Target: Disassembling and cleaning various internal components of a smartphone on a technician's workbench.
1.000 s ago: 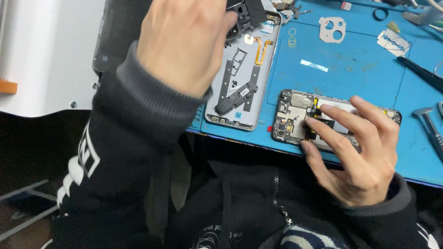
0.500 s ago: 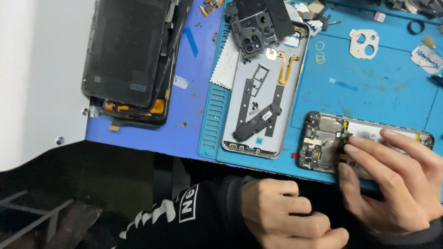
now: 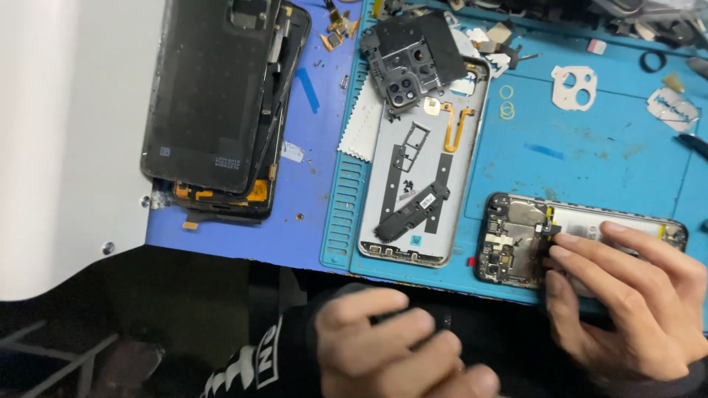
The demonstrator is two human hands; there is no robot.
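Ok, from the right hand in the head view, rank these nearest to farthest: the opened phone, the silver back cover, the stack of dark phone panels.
1. The opened phone, under the right hand, whose fingertips touch it.
2. The silver back cover, to the left on the blue mat.
3. The stack of dark phone panels, far left, off the mat.

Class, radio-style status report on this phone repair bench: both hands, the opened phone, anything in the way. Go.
Right hand fingertips pressing on opened phone. Left hand below the mat edge, off the bench. Silver back cover lies left of phone, apart; nothing blocks.
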